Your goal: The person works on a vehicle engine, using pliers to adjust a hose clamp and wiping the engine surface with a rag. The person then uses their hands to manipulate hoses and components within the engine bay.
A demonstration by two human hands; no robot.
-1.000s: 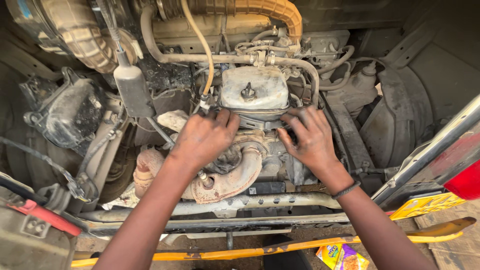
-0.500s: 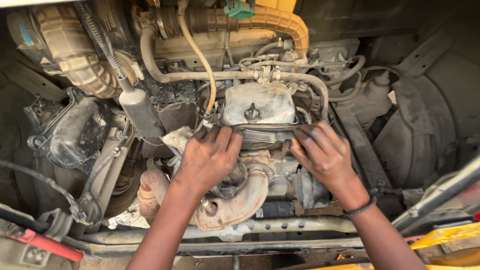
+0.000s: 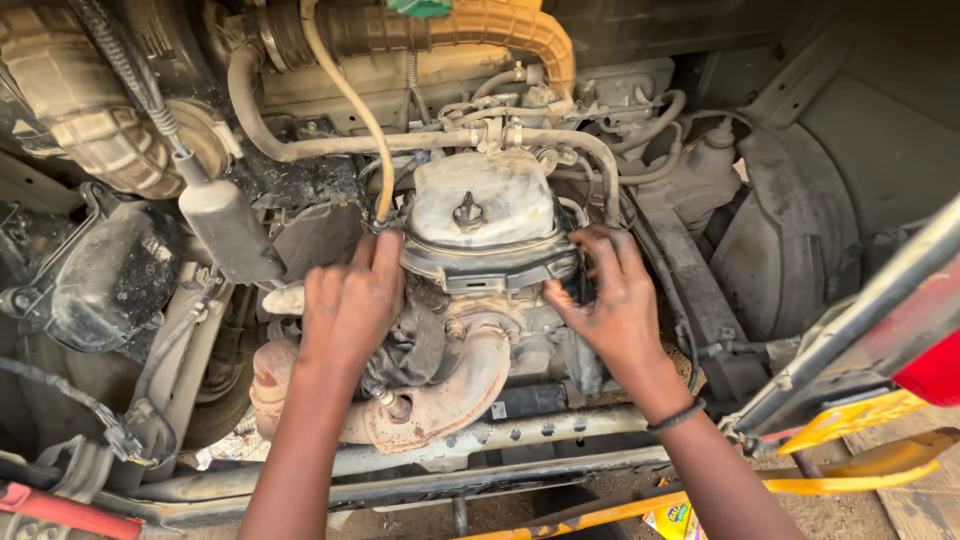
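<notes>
Two hands, left hand (image 3: pixel 350 300) and right hand (image 3: pixel 605 300), apparently grip the engine cover (image 3: pixel 485 215).

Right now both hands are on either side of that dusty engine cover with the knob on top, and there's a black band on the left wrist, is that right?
Not quite. The black band is on the right wrist, not the left, as the head view shows. The rest holds: the left hand and the right hand sit on either side of the dusty engine cover with the knob on top.

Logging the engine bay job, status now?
Left hand and right hand grip the dusty engine cover from both sides. Tan hose runs down beside left fingers.
</notes>
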